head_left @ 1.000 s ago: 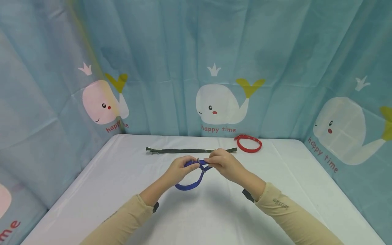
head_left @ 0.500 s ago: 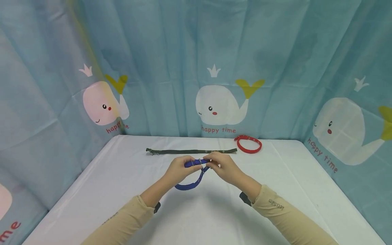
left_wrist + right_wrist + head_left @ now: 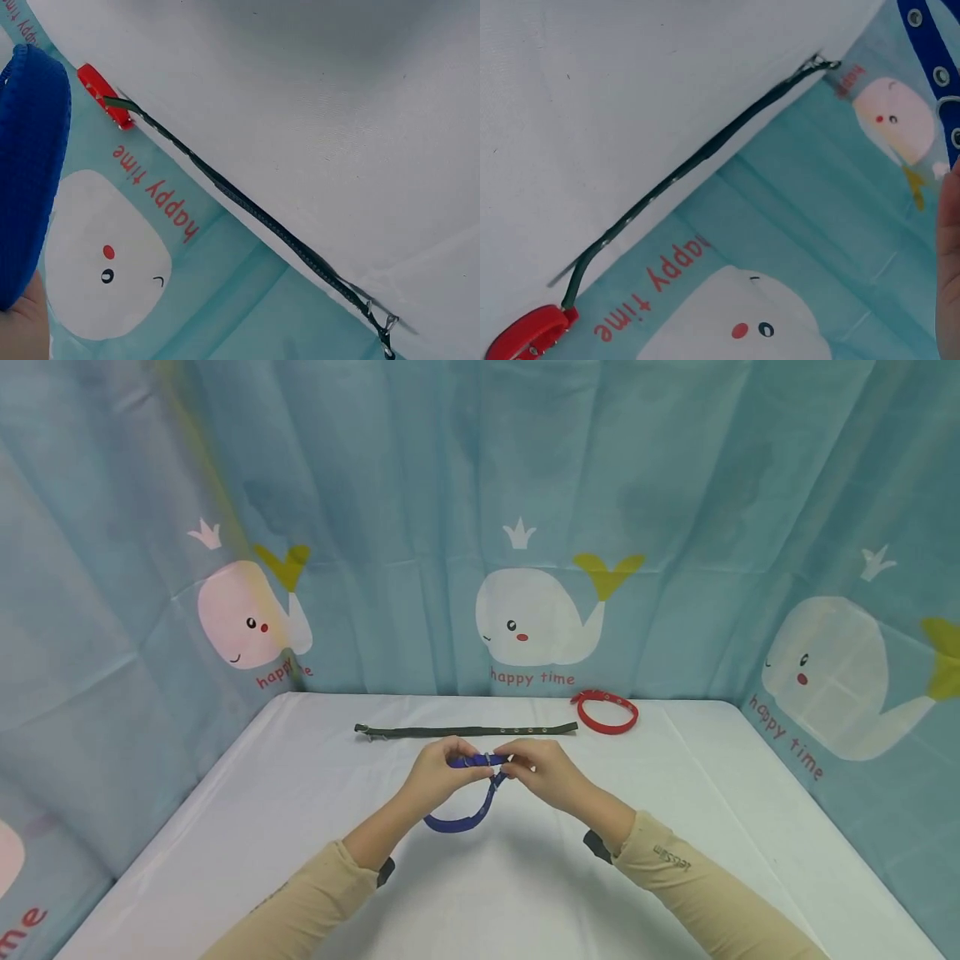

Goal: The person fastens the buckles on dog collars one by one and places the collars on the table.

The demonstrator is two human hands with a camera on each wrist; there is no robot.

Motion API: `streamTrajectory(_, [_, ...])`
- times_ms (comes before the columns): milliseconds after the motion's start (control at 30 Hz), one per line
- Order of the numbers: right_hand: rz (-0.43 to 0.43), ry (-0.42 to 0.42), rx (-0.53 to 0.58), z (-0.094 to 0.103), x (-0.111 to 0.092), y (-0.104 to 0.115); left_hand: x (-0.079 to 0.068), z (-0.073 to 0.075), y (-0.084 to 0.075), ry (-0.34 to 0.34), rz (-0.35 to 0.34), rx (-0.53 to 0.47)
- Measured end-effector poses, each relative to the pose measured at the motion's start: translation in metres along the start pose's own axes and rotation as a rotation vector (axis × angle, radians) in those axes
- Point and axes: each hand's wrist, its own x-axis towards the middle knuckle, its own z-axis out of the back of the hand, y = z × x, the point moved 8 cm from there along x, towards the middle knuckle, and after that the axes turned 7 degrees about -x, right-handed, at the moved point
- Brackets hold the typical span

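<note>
Held up over the table is a blue pet collar (image 3: 456, 824), with metal eyelets and a buckle. My left hand (image 3: 438, 774) pinches its upper band between thumb and fingers, left of the buckle. On the other side, my right hand (image 3: 551, 774) pinches the strap right by the buckle, its fingertips close to the left ones. Below them the collar hangs in a loop. A wide blue band of the collar (image 3: 30, 172) fills the left edge of the left wrist view. Eyelets show along the blue strap (image 3: 928, 52) in the right wrist view.
A dark green collar (image 3: 450, 732) lies stretched out straight on the white table (image 3: 300, 810), beyond my hands. Near the back right edge rests a red collar (image 3: 606, 729), fastened in a ring. A blue curtain (image 3: 405, 610) with whale prints hangs behind and at both sides.
My right hand has come slightly left and lower, closer to the left hand, still pinching the blue strap. The blue loop hangs a little lower. The green and red collars stay put.
</note>
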Motion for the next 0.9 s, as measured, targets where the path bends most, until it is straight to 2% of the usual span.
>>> streamTrajectory(133, [-0.025, 0.011, 0.077, -0.002, 0.001, 0.000, 0.002, 0.000, 0.001, -0.003, 0.013, -0.008])
streamTrajectory(267, [-0.113, 0.022, 0.177, -0.005, 0.000, -0.006, 0.003, -0.001, 0.001, -0.014, 0.016, 0.027])
streamTrajectory(400, [-0.167, 0.026, 0.240, -0.006, 0.002, -0.009, 0.003, -0.003, -0.004, -0.011, -0.031, 0.062])
streamTrajectory(500, [-0.166, -0.003, 0.230, -0.005, 0.004, -0.009, 0.004, -0.006, -0.007, -0.005, -0.069, 0.079])
streamTrajectory(567, [-0.165, -0.037, 0.210, -0.004, 0.003, -0.011, 0.005, -0.008, -0.007, 0.009, -0.070, 0.076])
streamTrajectory(733, [-0.176, -0.080, 0.183, -0.004, 0.001, -0.016, 0.006, -0.016, -0.001, 0.055, -0.032, 0.070])
streamTrajectory(900, [-0.177, -0.095, 0.192, -0.003, 0.003, -0.016, 0.004, -0.019, 0.003, 0.067, -0.002, 0.071])
